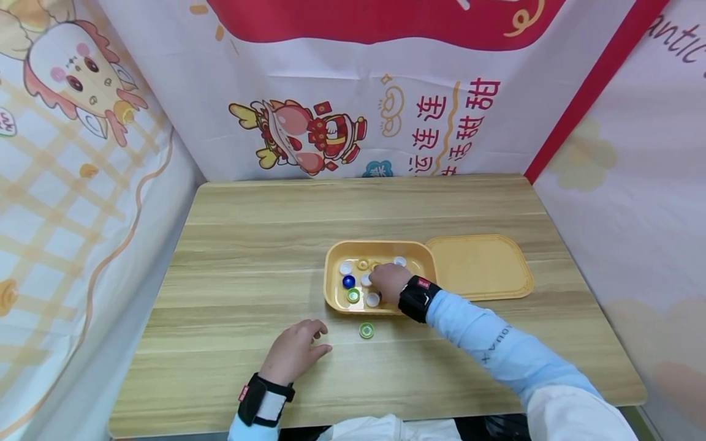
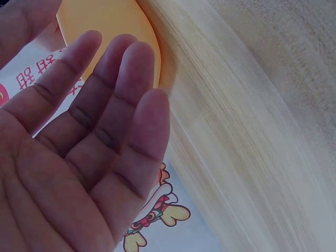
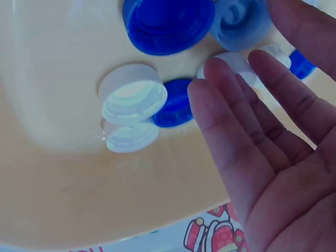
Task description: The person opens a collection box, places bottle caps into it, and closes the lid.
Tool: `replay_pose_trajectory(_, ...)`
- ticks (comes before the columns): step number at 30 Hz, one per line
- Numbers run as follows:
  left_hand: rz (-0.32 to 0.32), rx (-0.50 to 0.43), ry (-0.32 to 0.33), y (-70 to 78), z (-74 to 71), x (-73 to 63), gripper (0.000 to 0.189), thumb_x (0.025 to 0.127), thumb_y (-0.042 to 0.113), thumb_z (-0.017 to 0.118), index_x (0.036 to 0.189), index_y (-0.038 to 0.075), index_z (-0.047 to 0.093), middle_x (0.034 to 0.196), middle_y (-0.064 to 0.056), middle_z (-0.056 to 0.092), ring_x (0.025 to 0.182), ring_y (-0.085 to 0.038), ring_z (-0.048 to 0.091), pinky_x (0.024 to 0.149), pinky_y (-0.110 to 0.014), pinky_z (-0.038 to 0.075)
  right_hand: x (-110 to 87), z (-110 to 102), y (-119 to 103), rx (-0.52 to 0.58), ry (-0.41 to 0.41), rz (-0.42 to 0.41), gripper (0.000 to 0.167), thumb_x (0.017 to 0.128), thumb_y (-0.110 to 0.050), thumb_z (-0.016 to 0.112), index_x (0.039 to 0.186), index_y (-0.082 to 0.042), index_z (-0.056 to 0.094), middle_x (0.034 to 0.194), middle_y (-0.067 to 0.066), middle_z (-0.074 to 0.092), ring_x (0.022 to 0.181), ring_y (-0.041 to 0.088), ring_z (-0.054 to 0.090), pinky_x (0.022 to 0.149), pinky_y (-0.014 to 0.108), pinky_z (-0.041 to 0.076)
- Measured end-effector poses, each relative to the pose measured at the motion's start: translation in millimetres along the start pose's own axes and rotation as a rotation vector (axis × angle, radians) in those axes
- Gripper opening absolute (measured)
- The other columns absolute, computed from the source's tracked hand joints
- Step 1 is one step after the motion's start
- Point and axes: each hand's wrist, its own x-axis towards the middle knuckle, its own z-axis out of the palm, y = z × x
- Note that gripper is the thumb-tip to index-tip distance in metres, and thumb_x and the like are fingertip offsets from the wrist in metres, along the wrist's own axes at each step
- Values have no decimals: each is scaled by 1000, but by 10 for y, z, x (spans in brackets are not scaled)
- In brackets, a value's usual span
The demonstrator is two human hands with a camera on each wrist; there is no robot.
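Note:
A shallow yellow box (image 1: 331, 300) on the table holds several plastic bottle caps: white ones, a blue cap (image 1: 349, 282), a green cap (image 1: 353, 296) and small yellow ones. My right hand (image 1: 388, 280) reaches into it from the right. In the right wrist view its fingers (image 3: 226, 131) extend loosely beside a dark blue cap (image 3: 168, 23), a lighter blue cap (image 3: 239, 23) and a white cap (image 3: 131, 92); no cap is visibly gripped. My left hand (image 1: 295, 349) hovers by the box's front left, its fingers slightly bent and the palm bare. A green cap (image 1: 366, 331) lies on the table before the box.
The yellow lid (image 1: 480, 266) lies flat on the table against the box's right side. Wood-patterned tabletop (image 1: 248, 245) surrounds both. Printed cloth (image 1: 331, 73) hangs behind the table and along both sides.

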Motion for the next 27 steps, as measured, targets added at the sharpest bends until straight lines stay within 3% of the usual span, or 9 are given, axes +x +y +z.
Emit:
replay_pose_trajectory(5, 4, 6, -6, 9, 14, 12, 25, 81, 22, 79, 102, 10, 69, 91, -4, 66, 80, -17, 61, 67, -33, 51, -96, -112, 40, 33, 32, 21, 20, 75, -13, 82, 84, -12, 63, 82, 1, 59, 74, 16, 57, 65, 31, 50)
replay_pose_trajectory(13, 24, 4, -9, 37, 35, 40, 25, 81, 21, 79, 101, 10, 69, 92, -4, 67, 80, -16, 61, 68, -34, 51, -421, -491, 96, 206, 77, 39, 33, 73, -9, 83, 103, -4, 70, 96, 8, 65, 85, 22, 61, 73, 34, 53)
replay_pose_trajectory(17, 46, 2, -18, 55, 66, 72, 25, 82, 21, 79, 101, 10, 69, 91, -4, 67, 80, -16, 62, 69, -34, 51, -598, -558, 151, 257, 120, 75, 34, 75, -11, 83, 105, -5, 70, 97, 7, 65, 84, 20, 61, 72, 32, 52)
replay_pose_trajectory(24, 80, 13, -43, 111, 122, 162, 24, 83, 22, 78, 102, 10, 70, 93, -3, 66, 82, -16, 61, 70, -33, 51, -979, -652, 259, 345, 187, 163, 37, 79, -12, 82, 112, -3, 68, 110, 13, 66, 97, 26, 64, 84, 40, 53)
replay_pose_trajectory(27, 103, 10, -43, 150, 142, 203, 24, 83, 22, 78, 102, 10, 69, 93, -3, 66, 83, -16, 61, 71, -34, 51, -1143, -661, 332, 372, 217, 201, 36, 80, -13, 81, 111, -3, 67, 108, 12, 67, 94, 25, 63, 82, 40, 53)
